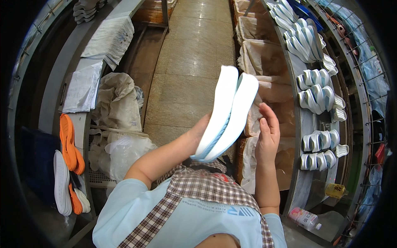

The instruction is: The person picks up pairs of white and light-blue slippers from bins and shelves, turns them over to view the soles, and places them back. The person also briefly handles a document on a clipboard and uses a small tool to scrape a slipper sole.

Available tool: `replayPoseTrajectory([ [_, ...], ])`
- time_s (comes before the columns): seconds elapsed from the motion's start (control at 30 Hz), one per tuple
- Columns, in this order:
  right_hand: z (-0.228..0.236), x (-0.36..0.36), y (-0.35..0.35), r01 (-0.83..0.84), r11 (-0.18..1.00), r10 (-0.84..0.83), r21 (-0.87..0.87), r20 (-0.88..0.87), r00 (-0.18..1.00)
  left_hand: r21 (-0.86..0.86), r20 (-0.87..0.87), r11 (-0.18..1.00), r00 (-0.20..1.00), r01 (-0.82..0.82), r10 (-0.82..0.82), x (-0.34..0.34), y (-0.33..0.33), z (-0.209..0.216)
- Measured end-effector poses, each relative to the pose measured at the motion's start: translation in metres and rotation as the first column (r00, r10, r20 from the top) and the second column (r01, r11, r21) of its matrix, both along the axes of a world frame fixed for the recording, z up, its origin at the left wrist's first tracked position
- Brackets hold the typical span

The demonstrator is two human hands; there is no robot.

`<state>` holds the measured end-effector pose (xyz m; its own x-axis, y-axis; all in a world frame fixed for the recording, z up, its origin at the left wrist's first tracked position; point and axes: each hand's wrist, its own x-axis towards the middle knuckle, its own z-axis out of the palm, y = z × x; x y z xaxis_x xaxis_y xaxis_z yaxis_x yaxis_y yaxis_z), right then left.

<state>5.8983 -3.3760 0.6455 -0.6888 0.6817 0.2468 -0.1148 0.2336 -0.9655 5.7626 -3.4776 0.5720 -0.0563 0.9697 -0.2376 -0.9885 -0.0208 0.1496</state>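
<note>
Two white shoe soles with light blue undersides or edges, one sole (220, 97) beside the other (241, 105), are held up side by side in front of my chest. They stand tilted, with their lower ends close to my checked apron. My left hand (201, 127) grips them from the left; its fingers are hidden behind the soles. Just to the right of the soles, my right hand (269, 132) is raised with thumb and fingers apart and slightly bent. Nothing shows in it, and a gap separates it from the soles.
A shelf (295, 182) on the right carries several rows of white soles (316, 97) and a lying bottle (304, 218). Cloth-lined bins (260, 58) stand beneath it. On the left bench are papers (82, 87) and orange soles (71, 142), with plastic bags (126, 153) beside it. A tiled aisle (190, 53) runs ahead.
</note>
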Motion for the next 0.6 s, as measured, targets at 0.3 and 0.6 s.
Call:
replayPoseTrajectory([
  [0.3, -0.012, -0.002, -0.013, -0.146, 0.972, 0.155, -0.186, 0.031, 0.987, 0.223, -0.194, 0.969, 0.97, -0.104, 0.149, -0.008, -0.006, 0.02],
  [0.6, -0.014, -0.002, -0.014, -0.168, 0.952, 0.174, -0.254, -0.001, 0.985, 0.165, -0.202, 0.982, 0.971, -0.094, 0.127, -0.012, -0.005, 0.015],
])
